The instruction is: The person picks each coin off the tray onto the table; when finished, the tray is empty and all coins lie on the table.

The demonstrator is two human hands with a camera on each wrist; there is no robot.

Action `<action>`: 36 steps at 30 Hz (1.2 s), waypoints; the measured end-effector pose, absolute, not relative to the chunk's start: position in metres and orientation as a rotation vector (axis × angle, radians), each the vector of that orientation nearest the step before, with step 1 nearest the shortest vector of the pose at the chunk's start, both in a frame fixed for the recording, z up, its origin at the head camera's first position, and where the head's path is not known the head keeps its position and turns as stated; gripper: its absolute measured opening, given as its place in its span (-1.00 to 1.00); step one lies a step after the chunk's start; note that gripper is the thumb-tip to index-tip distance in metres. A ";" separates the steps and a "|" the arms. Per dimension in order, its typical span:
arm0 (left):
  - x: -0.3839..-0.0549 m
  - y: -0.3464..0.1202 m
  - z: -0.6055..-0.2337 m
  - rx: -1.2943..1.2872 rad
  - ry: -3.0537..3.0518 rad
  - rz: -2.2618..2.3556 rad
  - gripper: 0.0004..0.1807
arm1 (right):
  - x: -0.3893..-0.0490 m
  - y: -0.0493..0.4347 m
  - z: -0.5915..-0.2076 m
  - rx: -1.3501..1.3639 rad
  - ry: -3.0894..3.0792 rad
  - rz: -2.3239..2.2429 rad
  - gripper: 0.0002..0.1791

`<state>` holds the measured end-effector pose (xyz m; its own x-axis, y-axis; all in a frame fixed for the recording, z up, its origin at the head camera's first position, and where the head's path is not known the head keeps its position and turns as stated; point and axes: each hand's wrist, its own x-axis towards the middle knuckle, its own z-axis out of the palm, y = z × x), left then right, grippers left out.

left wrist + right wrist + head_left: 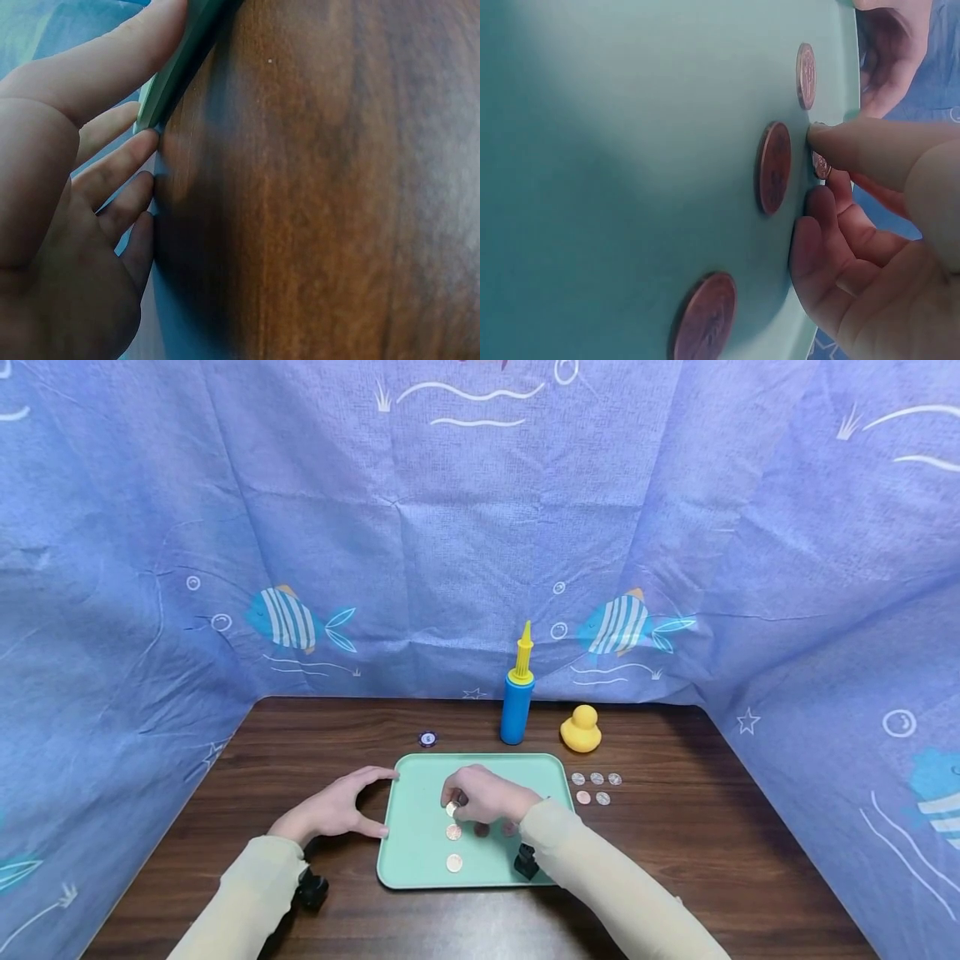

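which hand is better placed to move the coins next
Likely the right hand: it pinches one coin, with other coins close by on the tray, while the left hand is at the tray's left edge, away from them.

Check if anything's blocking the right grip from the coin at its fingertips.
Nothing visible does: the right grip touches the coin directly. A darker coin lies close by on the tray, but off to one side, not between them.
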<state>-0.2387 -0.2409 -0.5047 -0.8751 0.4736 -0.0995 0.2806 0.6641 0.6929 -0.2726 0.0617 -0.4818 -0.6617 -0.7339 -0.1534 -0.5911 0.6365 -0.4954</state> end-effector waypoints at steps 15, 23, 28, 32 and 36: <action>-0.237 -0.240 -0.505 0.579 2.597 1.029 0.03 | -0.273 0.073 -0.483 -1.099 2.520 -0.663 -0.91; -0.239 -0.240 -0.504 0.578 2.606 1.022 0.03 | -0.273 0.086 -0.477 -1.129 2.485 -0.767 -0.91; -0.239 -0.240 -0.506 0.546 2.606 1.018 0.04 | -0.271 0.096 -0.475 -1.117 2.445 -0.833 -0.86; -0.239 -0.240 -0.506 0.538 2.604 1.023 0.05 | -0.270 0.106 -0.478 -1.095 2.439 -0.874 -0.83; -0.239 -0.240 -0.506 0.553 2.602 1.028 0.05 | -0.270 0.118 -0.479 -1.081 2.449 -0.909 -0.83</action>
<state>-0.2387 -0.2400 -0.5056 -0.8847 0.4495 -0.1237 0.2437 0.6720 0.6993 -0.2705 0.1183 -0.4790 -0.6658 -0.7456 -0.0283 -0.5467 0.5133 -0.6615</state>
